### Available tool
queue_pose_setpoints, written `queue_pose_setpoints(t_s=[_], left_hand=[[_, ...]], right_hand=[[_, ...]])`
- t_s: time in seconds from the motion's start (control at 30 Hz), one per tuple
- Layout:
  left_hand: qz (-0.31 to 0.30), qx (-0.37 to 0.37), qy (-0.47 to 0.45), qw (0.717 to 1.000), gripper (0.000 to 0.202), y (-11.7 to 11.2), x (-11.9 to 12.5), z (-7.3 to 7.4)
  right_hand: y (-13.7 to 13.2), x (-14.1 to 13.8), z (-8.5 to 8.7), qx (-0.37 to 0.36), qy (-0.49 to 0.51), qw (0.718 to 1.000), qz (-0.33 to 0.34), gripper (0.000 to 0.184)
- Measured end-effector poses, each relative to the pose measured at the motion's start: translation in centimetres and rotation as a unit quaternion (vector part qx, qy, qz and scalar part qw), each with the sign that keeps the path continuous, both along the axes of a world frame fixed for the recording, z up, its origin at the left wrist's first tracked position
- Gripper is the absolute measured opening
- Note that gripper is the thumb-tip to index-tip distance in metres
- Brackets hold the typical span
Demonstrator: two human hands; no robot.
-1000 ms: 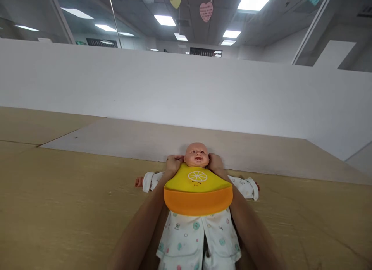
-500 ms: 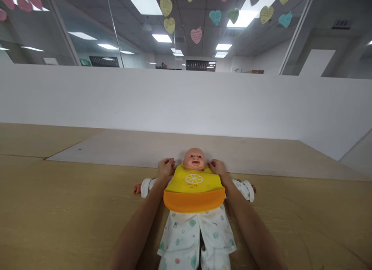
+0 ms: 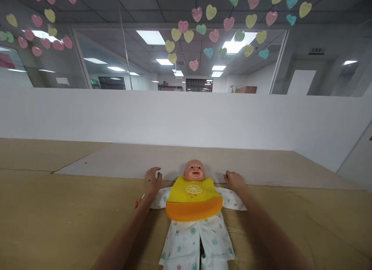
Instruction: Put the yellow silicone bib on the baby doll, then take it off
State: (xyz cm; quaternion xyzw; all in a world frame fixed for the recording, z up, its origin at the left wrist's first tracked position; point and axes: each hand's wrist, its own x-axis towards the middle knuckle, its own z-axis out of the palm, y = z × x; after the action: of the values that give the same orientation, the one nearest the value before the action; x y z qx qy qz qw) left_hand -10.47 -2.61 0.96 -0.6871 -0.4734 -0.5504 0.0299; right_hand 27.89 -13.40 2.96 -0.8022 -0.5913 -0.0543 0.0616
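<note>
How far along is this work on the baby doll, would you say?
Done: the yellow-and-orange silicone bib lies on the baby doll, over its printed sleepsuit. In hand: nothing; the left hand and right hand are empty. Left: nothing visible looks unfinished, though the bib's fastening is hidden.

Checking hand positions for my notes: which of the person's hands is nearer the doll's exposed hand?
Left. The left hand sits just above the doll's hand; the right hand is far across, beyond the bib.
</note>
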Motion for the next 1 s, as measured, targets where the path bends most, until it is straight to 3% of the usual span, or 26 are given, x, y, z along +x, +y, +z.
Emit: queue_pose_setpoints(t_s=[0.13,0.23,0.33,0.43,0.53,0.63,0.73,0.9,1.0], left_hand=[[-0.009,0.068,0.059,0.996,0.019,-1.4,-2.7,-1.5],[-0.043,0.09,0.109,0.989,0.025,-3.4,-4.7,-2.4],[-0.109,0.098,0.204,0.968,0.041,-6.4,-5.6,-2.4],[-0.146,0.112,0.281,0.942,0.049,-9.8,-4.3,-1.7],[-0.142,0.142,0.318,0.927,0.051,-12.3,-1.8,-1.2],[-0.131,0.191,0.306,0.924,0.044,-13.3,0.0,-1.0],[-0.141,0.18,0.278,0.933,0.037,-13.2,0.6,-0.3],[-0.165,0.162,0.252,0.94,0.033,-13.6,1.7,1.7],[-0.181,0.191,0.252,0.931,0.034,-14.3,1.8,1.4]], right_hand=[[-3.3,2.2,-0.6,0.061,0.09,0.994,-0.001,0.04],[-6.4,3.4,-2.7,0.111,0.172,0.974,0.102,0.046],[-9.0,3.8,-4.6,0.127,0.176,0.961,0.174,0.052],[-10.4,2.9,-5.1,0.17,0.089,0.96,0.205,0.054],[-10.7,0.2,-4.3,0.236,-0.004,0.944,0.229,0.054],[-10.5,-3.2,-3.4,0.267,-0.048,0.923,0.274,0.052],[-10.3,-5.5,-2.9,0.273,-0.036,0.91,0.311,0.052],[-10.3,-4.8,-2.9,0.311,0.028,0.89,0.332,0.038],[-10.9,-3.9,-3.5,0.314,0.016,0.882,0.352,0.035]])
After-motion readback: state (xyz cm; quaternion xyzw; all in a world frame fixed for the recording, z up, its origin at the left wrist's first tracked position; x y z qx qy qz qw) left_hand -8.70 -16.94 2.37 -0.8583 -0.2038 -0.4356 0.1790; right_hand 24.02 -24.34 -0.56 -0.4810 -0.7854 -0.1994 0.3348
